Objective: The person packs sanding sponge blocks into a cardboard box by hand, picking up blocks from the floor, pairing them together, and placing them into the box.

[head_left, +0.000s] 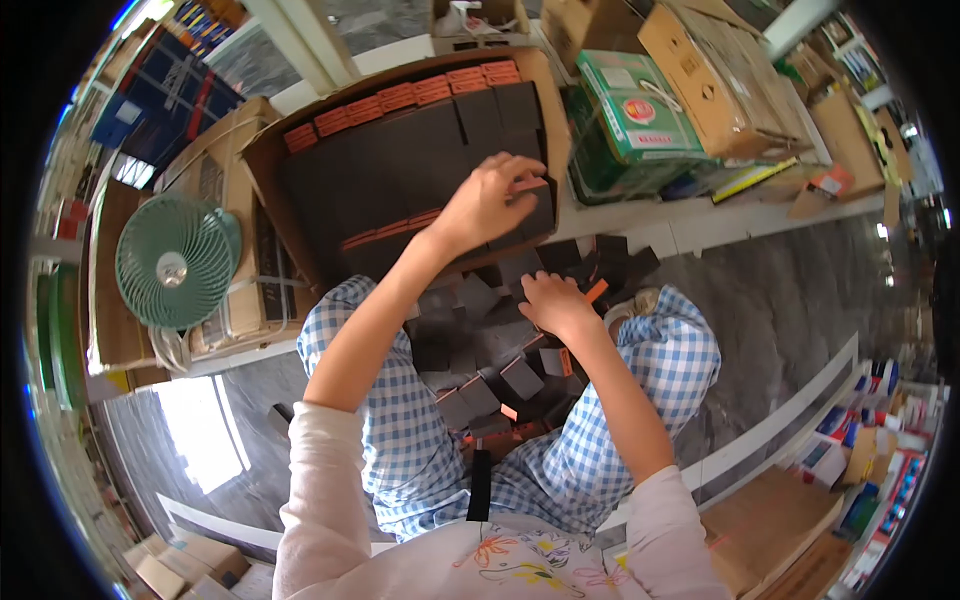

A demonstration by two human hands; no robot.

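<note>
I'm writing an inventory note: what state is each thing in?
Large carton: open, mostly packed
Loose dark boxes: scattered
Left hand: gripping a small box
Right hand: lowered, grip unclear
Green fan: upright, unclear whether running
Green box: looks shut
Blue package: strapped

We wear a pale top [430,575]; its sleeves [325,460] end well behind our left hand [490,203] and right hand [560,305]. Coloured line drawings [540,572] mark its front. Blue-and-white checked trousers [410,440] and a black strap [481,487] show behind the hands.

The left fingers [522,163] partly hide a small box [531,185].
</note>
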